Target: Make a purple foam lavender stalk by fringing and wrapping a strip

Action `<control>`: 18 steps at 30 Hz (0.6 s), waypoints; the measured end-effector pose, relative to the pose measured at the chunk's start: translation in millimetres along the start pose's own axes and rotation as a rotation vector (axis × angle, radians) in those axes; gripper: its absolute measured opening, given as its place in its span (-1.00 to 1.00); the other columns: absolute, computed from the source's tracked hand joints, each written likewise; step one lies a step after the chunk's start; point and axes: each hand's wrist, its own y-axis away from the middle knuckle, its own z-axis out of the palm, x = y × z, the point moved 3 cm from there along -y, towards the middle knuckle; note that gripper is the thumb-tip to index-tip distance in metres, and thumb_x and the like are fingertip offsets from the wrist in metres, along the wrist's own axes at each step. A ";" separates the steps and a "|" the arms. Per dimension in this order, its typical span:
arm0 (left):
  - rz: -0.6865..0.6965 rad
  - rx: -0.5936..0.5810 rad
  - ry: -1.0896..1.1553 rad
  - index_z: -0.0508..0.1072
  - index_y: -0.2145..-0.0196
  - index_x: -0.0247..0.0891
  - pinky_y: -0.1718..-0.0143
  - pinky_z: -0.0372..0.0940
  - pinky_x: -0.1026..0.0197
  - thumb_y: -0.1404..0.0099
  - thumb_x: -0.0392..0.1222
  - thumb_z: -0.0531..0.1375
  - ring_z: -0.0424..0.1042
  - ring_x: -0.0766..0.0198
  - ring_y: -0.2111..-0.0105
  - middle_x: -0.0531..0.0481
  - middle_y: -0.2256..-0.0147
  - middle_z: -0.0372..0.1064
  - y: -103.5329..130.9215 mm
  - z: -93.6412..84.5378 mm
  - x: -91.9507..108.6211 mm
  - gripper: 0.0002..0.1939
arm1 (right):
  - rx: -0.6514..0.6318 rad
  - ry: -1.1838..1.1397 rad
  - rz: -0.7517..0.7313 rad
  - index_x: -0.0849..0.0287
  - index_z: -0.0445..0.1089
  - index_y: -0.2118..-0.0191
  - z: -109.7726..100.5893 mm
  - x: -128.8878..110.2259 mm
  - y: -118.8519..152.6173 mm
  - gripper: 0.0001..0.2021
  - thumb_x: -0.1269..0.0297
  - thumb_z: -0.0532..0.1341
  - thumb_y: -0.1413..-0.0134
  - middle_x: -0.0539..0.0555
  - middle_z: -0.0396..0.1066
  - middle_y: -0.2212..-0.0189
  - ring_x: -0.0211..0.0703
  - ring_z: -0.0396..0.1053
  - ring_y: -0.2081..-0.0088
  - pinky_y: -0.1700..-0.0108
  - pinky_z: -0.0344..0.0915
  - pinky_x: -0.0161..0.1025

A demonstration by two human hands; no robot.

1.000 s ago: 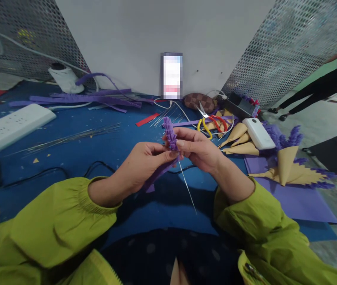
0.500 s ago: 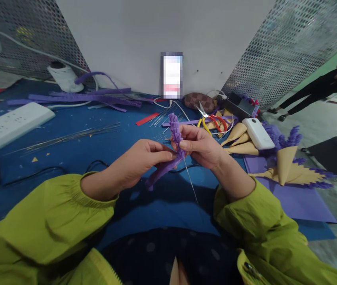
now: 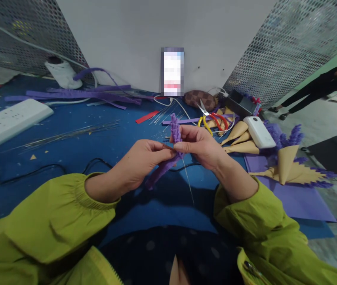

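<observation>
Over the blue table, my right hand (image 3: 200, 146) pinches a purple paper flower spike (image 3: 174, 128) between thumb and fingers. The spike stands nearly upright, with curled petals wound around a thin wire (image 3: 188, 180) that sticks out below, tilted slightly to the right. My left hand (image 3: 146, 158) is closed on the purple paper strip (image 3: 160, 174) that runs from the base of the spike. The strip's loose end hangs down to the left under that hand. Both sets of fingertips almost meet at the spike's lower end, where the wrapping is partly hidden.
Behind lie scissors (image 3: 212, 116), a red strip (image 3: 147, 117), a phone (image 3: 172, 73) and a checkered pouch (image 3: 199, 101). Wires (image 3: 73, 134) and a power strip (image 3: 10, 122) are left. Tan paper cones (image 3: 242, 147), a white power bank (image 3: 259, 132) and wrapped purple flowers (image 3: 287, 164) are right.
The flower spike has turned a little between my fingers and stands more upright. The wire's lower end has shifted slightly left. Both hands keep their hold in almost the same place.
</observation>
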 end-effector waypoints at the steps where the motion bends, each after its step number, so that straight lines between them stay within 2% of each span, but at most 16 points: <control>1: 0.003 0.003 -0.002 0.54 0.59 -0.29 0.58 0.12 0.30 -0.05 -0.13 0.32 0.25 0.37 0.59 0.04 0.60 0.38 -0.1 0.1 -0.3 -0.82 | 0.029 0.008 -0.014 0.19 0.37 0.41 0.8 -0.7 -0.1 -0.72 0.16 0.43 0.10 -0.06 0.34 0.50 -0.32 0.26 0.47 0.39 0.23 -0.33; 5: 0.053 0.032 -0.006 0.53 0.60 -0.27 0.57 0.09 0.30 -0.07 -0.15 0.30 0.18 0.40 0.61 0.08 0.63 0.32 -1.1 -0.8 -2.6 -0.83 | 0.124 0.025 -0.050 0.19 0.30 0.46 4.7 -3.5 -1.1 -0.68 0.15 0.44 0.13 -0.07 0.32 0.52 -0.33 0.26 0.47 0.39 0.24 -0.33; 11: 0.106 0.042 -0.008 0.56 0.49 -0.27 0.48 0.18 0.27 -0.04 -0.08 0.34 0.34 0.30 0.50 0.01 0.51 0.45 -2.1 -3.7 -7.1 -0.81 | 0.208 0.085 -0.091 0.16 0.22 0.50 8.0 -3.6 -1.9 -0.64 0.15 0.44 0.16 -0.13 0.22 0.57 -0.36 0.16 0.51 0.45 0.16 -0.34; 14: 0.156 0.044 -0.093 0.58 0.42 -0.28 0.41 0.23 0.26 -0.03 -0.07 0.36 0.38 0.27 0.45 0.00 0.46 0.49 -0.6 -3.6 -5.2 -0.78 | 0.239 0.114 -0.100 0.16 0.21 0.50 10.6 -3.6 -0.8 -0.65 0.20 0.44 0.17 -0.14 0.20 0.58 -0.37 0.14 0.51 0.46 0.13 -0.34; 18: 0.194 0.092 -0.206 0.57 0.44 -0.31 0.38 0.23 0.25 -0.07 -0.10 0.33 0.39 0.28 0.46 0.02 0.48 0.49 2.5 -2.4 -0.9 -0.80 | 0.272 0.145 -0.093 0.16 0.22 0.50 13.8 -4.8 0.6 -0.67 0.25 0.43 0.19 -0.14 0.19 0.58 -0.36 0.14 0.52 0.47 0.10 -0.34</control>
